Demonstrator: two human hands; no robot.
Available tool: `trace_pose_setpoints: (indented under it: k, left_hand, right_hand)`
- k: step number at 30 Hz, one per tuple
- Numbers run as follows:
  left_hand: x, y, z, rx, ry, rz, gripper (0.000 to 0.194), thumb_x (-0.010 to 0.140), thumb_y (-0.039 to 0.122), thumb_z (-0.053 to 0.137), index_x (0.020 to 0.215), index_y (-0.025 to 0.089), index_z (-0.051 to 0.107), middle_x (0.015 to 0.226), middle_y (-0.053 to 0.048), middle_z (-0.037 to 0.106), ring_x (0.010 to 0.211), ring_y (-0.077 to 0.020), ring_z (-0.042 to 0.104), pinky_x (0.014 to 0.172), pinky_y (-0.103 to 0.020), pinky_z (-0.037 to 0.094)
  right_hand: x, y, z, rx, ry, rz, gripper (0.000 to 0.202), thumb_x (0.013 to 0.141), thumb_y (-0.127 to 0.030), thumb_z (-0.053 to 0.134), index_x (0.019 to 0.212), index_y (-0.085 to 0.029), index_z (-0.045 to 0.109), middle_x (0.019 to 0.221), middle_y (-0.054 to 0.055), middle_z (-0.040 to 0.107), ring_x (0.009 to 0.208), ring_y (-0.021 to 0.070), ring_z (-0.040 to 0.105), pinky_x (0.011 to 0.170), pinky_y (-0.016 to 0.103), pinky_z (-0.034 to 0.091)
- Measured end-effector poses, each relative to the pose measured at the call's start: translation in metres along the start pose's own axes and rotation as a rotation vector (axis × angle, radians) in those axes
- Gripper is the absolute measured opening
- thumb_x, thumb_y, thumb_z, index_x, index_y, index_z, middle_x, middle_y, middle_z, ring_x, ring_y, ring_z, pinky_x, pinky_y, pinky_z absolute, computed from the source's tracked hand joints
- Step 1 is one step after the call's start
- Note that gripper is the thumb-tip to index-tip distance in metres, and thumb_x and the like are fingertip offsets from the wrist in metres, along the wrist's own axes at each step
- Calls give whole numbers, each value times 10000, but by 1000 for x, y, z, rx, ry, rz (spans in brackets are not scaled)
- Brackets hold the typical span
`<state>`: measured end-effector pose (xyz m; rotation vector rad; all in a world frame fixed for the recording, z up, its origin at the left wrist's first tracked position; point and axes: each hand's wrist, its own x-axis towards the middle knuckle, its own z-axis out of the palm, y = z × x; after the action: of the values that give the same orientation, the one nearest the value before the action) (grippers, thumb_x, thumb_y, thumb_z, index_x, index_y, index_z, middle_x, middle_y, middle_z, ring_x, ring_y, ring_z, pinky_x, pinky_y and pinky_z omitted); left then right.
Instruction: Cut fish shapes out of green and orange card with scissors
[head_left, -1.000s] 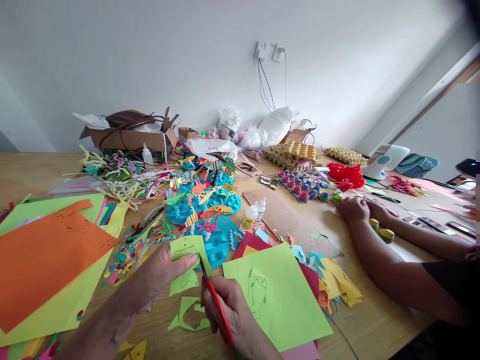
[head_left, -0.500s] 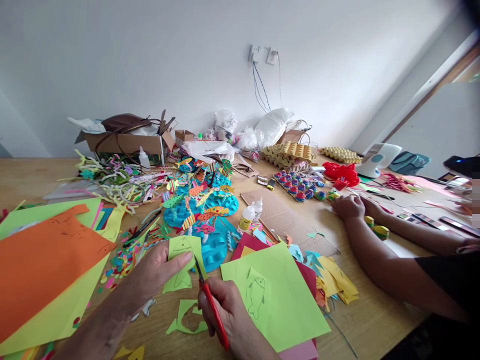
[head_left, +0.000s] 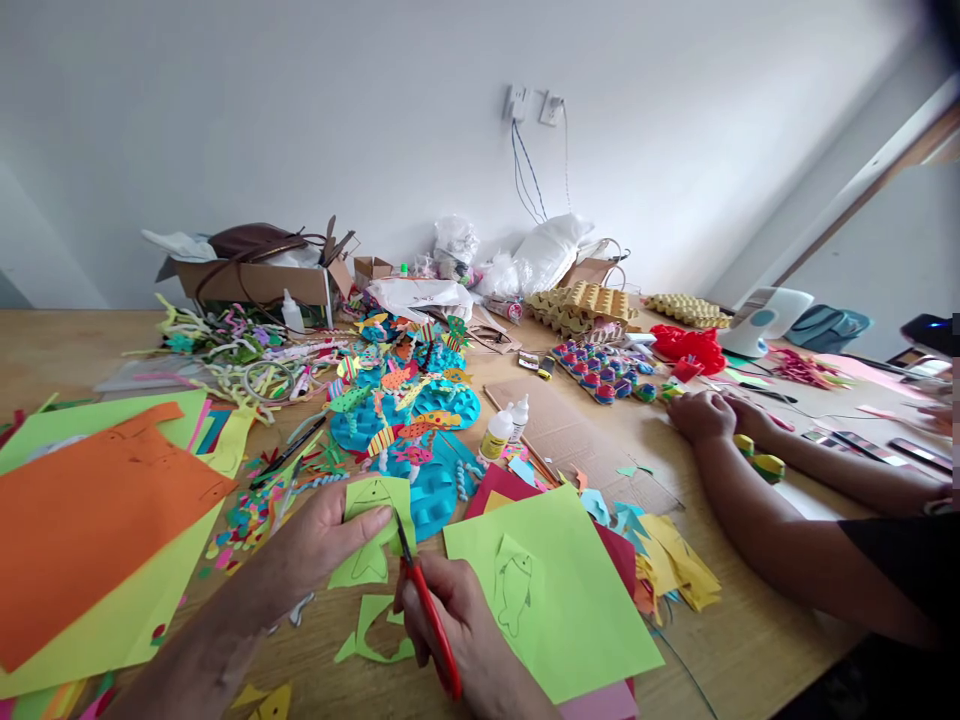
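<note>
A piece of green paper [head_left: 373,568] with a fish drawn on it is pinched in my left hand [head_left: 324,540], thumb on top. My right hand [head_left: 461,620] grips red-handled scissors [head_left: 435,630]; their dark blades meet the paper's right part beside my left thumb. Below lies a cut green scrap [head_left: 375,635] with a curved hole. To the right, a green sheet [head_left: 570,600] carries a smaller drawn-on piece, the fish drawing [head_left: 514,590]. A yellow paper fish [head_left: 271,703] sits partly in view at the bottom edge.
Blue discs [head_left: 429,490] covered with paper fish stand ahead, beside glue bottles [head_left: 495,437]. Orange paper [head_left: 105,520] lies left. Egg cartons [head_left: 581,308] and a cardboard box [head_left: 259,285] are at the back. Another person's arms [head_left: 757,480] rest on the table at right.
The scissors' blades have shifted slightly along the green paper's right part. The whole view has moved a little, so things appear slightly farther right. The other person's near arms stay in place.
</note>
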<state>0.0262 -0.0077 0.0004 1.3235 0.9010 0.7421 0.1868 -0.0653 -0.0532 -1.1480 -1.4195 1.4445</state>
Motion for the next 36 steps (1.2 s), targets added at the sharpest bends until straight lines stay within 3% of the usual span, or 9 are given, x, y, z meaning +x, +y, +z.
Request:
trace_pose_setpoints:
  k: [10, 16, 23, 28, 36]
  left_hand:
    - [0, -2, -2, 7, -13, -2, 228, 819, 333, 595, 970, 204, 709, 861, -23, 745, 828, -225, 644, 763, -302, 512]
    - [1, -5, -5, 31, 15, -14, 241, 830, 361, 583, 971, 197, 689, 818, -20, 721, 784, -217, 631, 693, -283, 511]
    - [0, 3, 0, 76, -28, 60, 207, 829, 329, 576, 921, 187, 695, 790, -16, 692, 761, -203, 605, 717, -272, 480]
    - [0, -1, -1, -7, -72, 8, 229, 838, 323, 573, 990, 188, 678, 793, -11, 689, 727, -189, 605, 740, -291, 487]
    - [-1, -1, -2, -10, -38, 1, 198, 812, 338, 600, 890, 185, 698, 692, -5, 689, 691, -201, 626, 722, -297, 500]
  right_hand:
    - [0, 1, 0, -77, 24, -57, 350, 848, -357, 476, 554, -189, 389, 482, -47, 349, 502, 91, 318, 439, 192, 263]
    - [1, -3, 1, -73, 38, -47, 367, 832, -384, 495, 540, -188, 393, 479, -45, 359, 500, 93, 323, 438, 196, 259]
    - [0, 1, 0, -24, 11, -41, 342, 869, -389, 474, 603, -174, 461, 498, -45, 409, 485, 89, 361, 450, 187, 297]
    - [0, 2, 0, -32, 0, -37, 388, 872, -449, 475, 594, -179, 443, 502, -47, 389, 487, 90, 354, 447, 188, 290]
    - [2, 6, -1, -91, 13, -94, 378, 889, -407, 451, 587, -181, 421, 512, -45, 376, 516, 94, 341, 475, 199, 285]
